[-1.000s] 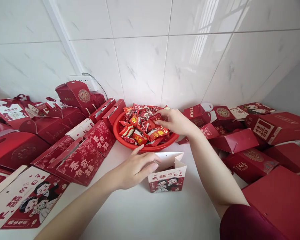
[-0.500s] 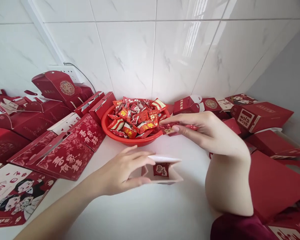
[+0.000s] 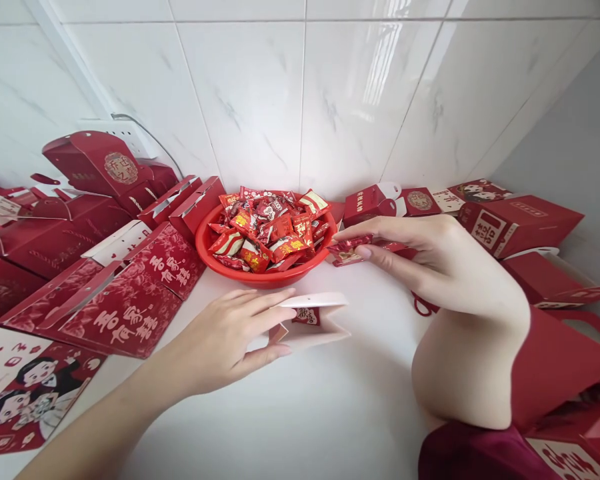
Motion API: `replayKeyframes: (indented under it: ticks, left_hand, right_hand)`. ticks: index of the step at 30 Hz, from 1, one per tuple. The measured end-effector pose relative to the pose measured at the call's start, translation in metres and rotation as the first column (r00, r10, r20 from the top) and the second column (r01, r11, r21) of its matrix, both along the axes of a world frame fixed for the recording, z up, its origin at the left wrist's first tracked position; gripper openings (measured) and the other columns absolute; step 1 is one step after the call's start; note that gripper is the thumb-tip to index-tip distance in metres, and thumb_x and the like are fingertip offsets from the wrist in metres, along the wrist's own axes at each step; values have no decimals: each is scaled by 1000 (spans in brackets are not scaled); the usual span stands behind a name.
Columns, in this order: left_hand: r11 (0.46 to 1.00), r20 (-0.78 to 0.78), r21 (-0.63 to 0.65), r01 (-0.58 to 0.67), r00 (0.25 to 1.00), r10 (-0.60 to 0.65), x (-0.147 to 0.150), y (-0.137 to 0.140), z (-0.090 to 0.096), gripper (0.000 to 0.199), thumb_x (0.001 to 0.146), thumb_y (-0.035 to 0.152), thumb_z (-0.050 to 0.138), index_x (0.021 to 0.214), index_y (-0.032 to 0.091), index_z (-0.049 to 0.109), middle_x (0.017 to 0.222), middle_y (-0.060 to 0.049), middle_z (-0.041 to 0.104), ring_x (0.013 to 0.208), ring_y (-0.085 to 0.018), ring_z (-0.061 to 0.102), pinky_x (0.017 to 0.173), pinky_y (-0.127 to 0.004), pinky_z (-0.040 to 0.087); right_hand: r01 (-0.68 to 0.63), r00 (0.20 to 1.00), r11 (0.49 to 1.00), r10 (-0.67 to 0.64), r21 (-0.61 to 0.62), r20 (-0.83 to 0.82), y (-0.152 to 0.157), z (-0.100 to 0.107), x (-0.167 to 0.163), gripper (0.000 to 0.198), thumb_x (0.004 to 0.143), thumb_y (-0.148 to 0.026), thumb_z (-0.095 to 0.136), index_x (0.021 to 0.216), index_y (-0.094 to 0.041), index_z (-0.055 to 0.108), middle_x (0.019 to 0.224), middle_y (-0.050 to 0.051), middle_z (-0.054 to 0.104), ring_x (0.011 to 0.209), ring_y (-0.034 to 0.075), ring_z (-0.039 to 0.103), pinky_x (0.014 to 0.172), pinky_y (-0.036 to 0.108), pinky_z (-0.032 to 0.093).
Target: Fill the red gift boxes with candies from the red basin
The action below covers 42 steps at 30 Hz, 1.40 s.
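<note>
My left hand (image 3: 230, 337) grips the left end of a small white-lined paper bag (image 3: 325, 339), thumb on the near side and fingers on the far side. The bag's mouth gapes toward me, and one red wrapped candy (image 3: 307, 316) lies inside. Between thumb and fingers, my right hand (image 3: 420, 257) pinches another red wrapped candy (image 3: 349, 249), just off the right rim of a red plastic basin (image 3: 220, 267). Wrapped candies (image 3: 275, 227) in red and gold are heaped in the basin.
Red gift bags (image 3: 115, 293) and gift boxes (image 3: 90, 167) crowd the left side. More red boxes (image 3: 523, 223) stand at the right, and a large red bag (image 3: 560, 360) lies by my right forearm. A tiled wall (image 3: 250, 87) with a socket strip closes off the back.
My right hand, pinching the candy, has shifted slightly right, away from the basin. The bag in my left hand sits a bit further left and tilts more. The view has moved slightly.
</note>
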State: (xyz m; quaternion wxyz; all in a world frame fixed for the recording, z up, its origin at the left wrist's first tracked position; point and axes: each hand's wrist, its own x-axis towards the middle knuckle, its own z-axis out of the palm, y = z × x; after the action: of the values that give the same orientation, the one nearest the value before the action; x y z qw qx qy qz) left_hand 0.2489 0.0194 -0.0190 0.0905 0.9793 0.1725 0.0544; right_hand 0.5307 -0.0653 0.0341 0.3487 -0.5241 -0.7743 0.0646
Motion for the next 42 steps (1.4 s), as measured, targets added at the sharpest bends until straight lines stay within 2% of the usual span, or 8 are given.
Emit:
replayKeyframes:
  ticks: [4,7,12,16,22,30,36,42]
  left_hand:
    - [994,3,-100,-40,999,41,1,8,-2,38,97,48,48,131,33,53,137,3,59,122,-21,57,97,-32,45]
    - [983,20,-174,-57,998,62,3,11,-2,38,95,51,51,128,32,56,136,3,60,122,-20,58,97,-30,45]
    - [964,26,-258,-68,997,78,4,13,0,46,91,55,57,132,34,55,139,4,58,125,-20,55,102,-28,43]
    - [966,34,-252,-56,997,67,3,14,-1,49,91,55,56,136,35,51,141,5,56,127,-19,54,105,-28,42]
    - [979,60,-201,-1,998,13,1,11,-1,47,90,55,58,132,34,55,140,3,57,128,-21,54,105,-30,42]
    - [979,67,-203,-18,997,32,2,8,-2,47,86,57,62,124,29,60,128,-4,61,116,-24,59,100,-34,45]
    - [974,47,-226,-19,998,30,4,6,2,37,87,54,63,112,27,64,121,-4,61,116,-25,57,97,-32,45]
    - [974,37,-223,-36,998,45,2,7,0,47,86,56,63,125,31,59,121,-3,61,110,-22,59,92,-30,46]
  right_hand:
    - [-37,996,997,32,-67,-78,5,-4,-1,19,95,-27,55,107,-21,69,98,4,73,84,19,69,75,29,55]
    - [-55,991,994,42,-99,-126,9,-7,-3,13,93,-31,59,95,-21,67,88,3,72,76,18,67,68,28,53]
    - [-125,972,975,82,-186,-222,14,-11,-9,13,93,-34,59,90,-22,63,75,1,70,68,17,64,57,26,48]
    - [-192,960,958,139,-212,-241,18,-11,-14,16,93,-35,59,90,-20,66,78,1,71,70,17,64,58,27,47]
    - [-222,961,959,183,-179,-208,22,-12,-18,25,93,-36,60,77,-17,66,81,4,71,73,15,62,65,27,47]
    - [-299,927,917,213,-265,-309,18,-15,-17,18,94,-33,59,96,-17,68,81,2,71,69,14,65,63,27,49]
    - [-280,934,938,216,-206,-285,16,-15,-20,16,94,-32,59,95,-18,68,82,2,72,70,14,65,64,26,51]
    - [-301,952,925,306,-233,-13,14,-12,-30,15,94,-24,57,89,-18,70,73,-1,69,60,10,59,57,22,44]
